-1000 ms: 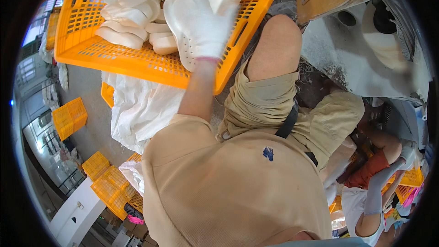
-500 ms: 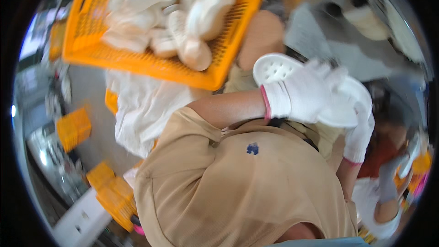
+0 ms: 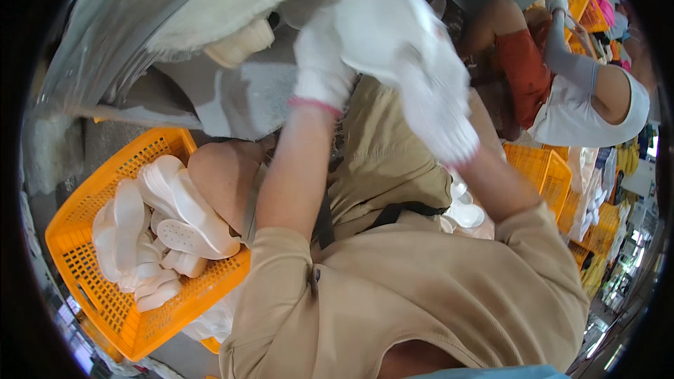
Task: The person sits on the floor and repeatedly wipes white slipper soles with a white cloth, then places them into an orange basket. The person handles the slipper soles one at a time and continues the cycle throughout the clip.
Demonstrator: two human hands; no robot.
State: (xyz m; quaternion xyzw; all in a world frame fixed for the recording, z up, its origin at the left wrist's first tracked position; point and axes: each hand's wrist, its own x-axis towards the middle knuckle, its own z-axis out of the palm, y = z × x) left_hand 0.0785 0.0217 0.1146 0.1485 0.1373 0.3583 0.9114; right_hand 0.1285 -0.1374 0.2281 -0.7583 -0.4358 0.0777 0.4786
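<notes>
A white shoe sole (image 3: pixel 382 24) is held up between my two gloved hands, its outline smeared by motion. My left hand (image 3: pixel 323 60), in a white knit glove with a pink cuff, is closed around its left part. On the right side my right hand (image 3: pixel 435 91), gloved alike, grips the sole's edge; its fingers are blurred. Close by on the left is a large white fluffy wheel (image 3: pixel 235 7), apparently turning. At the lower left, beside my leg, an orange basket (image 3: pixel 70 256) carries several white soles (image 3: pixel 189 235), one with small holes.
A grey machine guard (image 3: pixel 235 102) lies beneath the wheel, with a pale block (image 3: pixel 242 42) against it. Small white pieces (image 3: pixel 463 210) sit by my right thigh. Another person in red shorts (image 3: pixel 523 63) works at the right, near orange baskets (image 3: pixel 537 168).
My view has swung round, so the basket of soles now appears at lower left. My hands have carried the sole up and forward, nearer the fluffy wheel.
</notes>
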